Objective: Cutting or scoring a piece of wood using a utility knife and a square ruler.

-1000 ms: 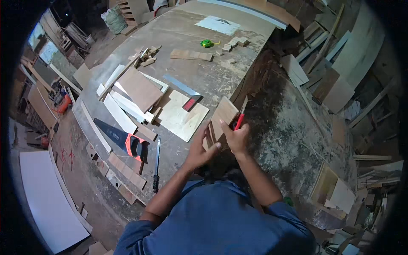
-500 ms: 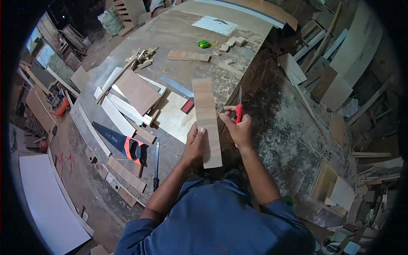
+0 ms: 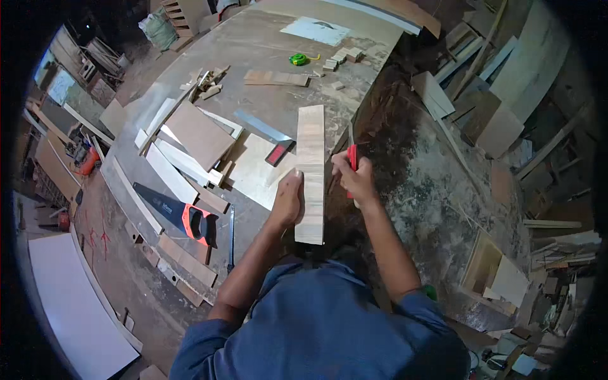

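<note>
My left hand [image 3: 289,196] grips a long, pale wooden strip [image 3: 310,212] by its left edge, holding it upright in the picture at the bench's near edge. My right hand [image 3: 358,177], just right of the strip, is closed on a red-handled tool [image 3: 352,156] with a thin metal blade pointing away from me. Behind the strip, a try square [image 3: 263,126] with a red stock rests by a light plywood square [image 3: 250,177]. A hand saw [image 3: 164,202] with an orange-and-black handle lies to the left, near a thin dark bar tool [image 3: 232,237].
The bench [image 3: 228,50] holds stacked boards [image 3: 199,136], small blocks [image 3: 351,55], a green tape measure [image 3: 297,59] and a white sheet [image 3: 315,30]. Offcuts and panels [image 3: 525,82] lean at the right. A white panel [image 3: 76,291] lies lower left; an orange machine [image 3: 87,163] stands left.
The strip has turned from a tilted position to show its long face upright in the picture and shifted slightly forward. Both hands moved slightly forward; my right hand has separated from the strip with the tool.
</note>
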Demonstrator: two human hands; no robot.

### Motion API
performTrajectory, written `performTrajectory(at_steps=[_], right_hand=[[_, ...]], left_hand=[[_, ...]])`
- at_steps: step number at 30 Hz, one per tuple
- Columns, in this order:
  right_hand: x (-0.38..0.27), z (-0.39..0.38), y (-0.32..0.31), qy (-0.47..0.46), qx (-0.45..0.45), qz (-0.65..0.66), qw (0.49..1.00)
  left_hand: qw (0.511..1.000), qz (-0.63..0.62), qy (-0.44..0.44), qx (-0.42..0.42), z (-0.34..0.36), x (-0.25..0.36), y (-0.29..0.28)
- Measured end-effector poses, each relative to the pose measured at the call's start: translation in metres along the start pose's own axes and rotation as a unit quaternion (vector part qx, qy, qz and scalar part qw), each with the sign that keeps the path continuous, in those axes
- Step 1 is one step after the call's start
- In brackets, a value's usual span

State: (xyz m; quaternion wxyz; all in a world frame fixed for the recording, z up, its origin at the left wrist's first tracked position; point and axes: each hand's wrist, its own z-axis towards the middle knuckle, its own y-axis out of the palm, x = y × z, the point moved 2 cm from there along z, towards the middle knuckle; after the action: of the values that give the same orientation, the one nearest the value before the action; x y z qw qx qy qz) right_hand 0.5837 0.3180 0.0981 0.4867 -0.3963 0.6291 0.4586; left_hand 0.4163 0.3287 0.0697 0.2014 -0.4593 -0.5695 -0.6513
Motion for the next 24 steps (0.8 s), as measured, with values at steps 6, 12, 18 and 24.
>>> performTrajectory(at_steps=[6,12,18,24], right_hand=[[-0.016,-0.021,-0.017,-0.131,-0.127,-0.373,0.91],[-0.03,-0.042,-0.022,-0.198,-0.175,-0.502,0.823],[-0.036,-0.049,-0.018,-0.264,-0.214,-0.555,0.759],[-0.025,-0.032,-0.018,-0.306,-0.177,-0.553,0.755]], left_hand=[[0.999,0.009,0.016,0.041,0.036,0.001,-0.014],[0.993,0.108,0.008,0.045,0.053,0.006,-0.035],[0.962,0.263,0.044,0.061,0.048,0.016,-0.028],[0.971,0.228,0.016,0.065,0.043,0.016,-0.02]])
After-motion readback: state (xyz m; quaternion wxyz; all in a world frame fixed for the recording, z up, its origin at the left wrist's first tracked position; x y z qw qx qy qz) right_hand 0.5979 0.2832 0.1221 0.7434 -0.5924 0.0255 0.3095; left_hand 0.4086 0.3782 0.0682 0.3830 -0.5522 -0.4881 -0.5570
